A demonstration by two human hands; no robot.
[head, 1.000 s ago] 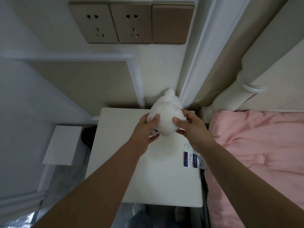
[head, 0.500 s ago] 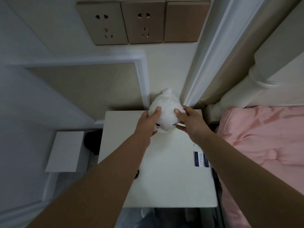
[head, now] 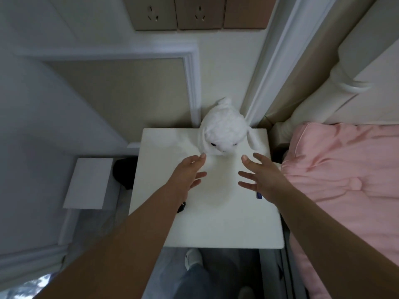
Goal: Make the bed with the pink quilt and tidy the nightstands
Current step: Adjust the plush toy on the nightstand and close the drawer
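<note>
A white plush rabbit sits upright at the back edge of the white nightstand, leaning against the wall. My left hand hovers just in front of it on the left, fingers straight and spread, holding nothing. My right hand mirrors it on the right, also spread and empty. The pink quilt lies over the bed to the right of the nightstand. A small blue-and-white packet shows under my right wrist.
Brown wall sockets sit above the nightstand. A white box and a dark object lie on the floor to the left. The padded headboard rises at the upper right. A small dark item peeks out under my left forearm.
Both hands have let go of the plush rabbit and drawn back toward me with fingers spread. The rabbit now sits on its own at the back of the nightstand.
</note>
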